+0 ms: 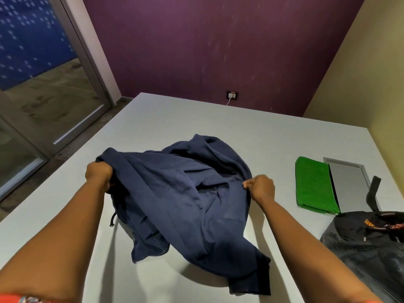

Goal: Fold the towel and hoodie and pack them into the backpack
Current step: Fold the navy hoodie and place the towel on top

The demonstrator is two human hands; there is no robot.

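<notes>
A purple wall (pixel 218 51) fills the upper middle, a beige wall (pixel 371 84) upper right, a glass door (pixel 43 84) upper left, a pale grey counter (pixel 196 119) below.

1 navy hoodie (pixel 185 193), 1 green towel (pixel 313 184), 1 black backpack (pixel 363 241), 1 table (pixel 175 119), 2 hands: left (pixel 98 173), right (pixel 261 189)

Both arms are stretched out forward, bare forearms coming in from the near corners. Left hand (pixel 98 172) is balled up tight around a bunch of the hoodie (pixel 185 193), knuckles up, off to the left. Right hand (pixel 261 188) sits a bit nearer, pinching a fold between thumb and curled fingers, wrist bent slightly inward.
</notes>
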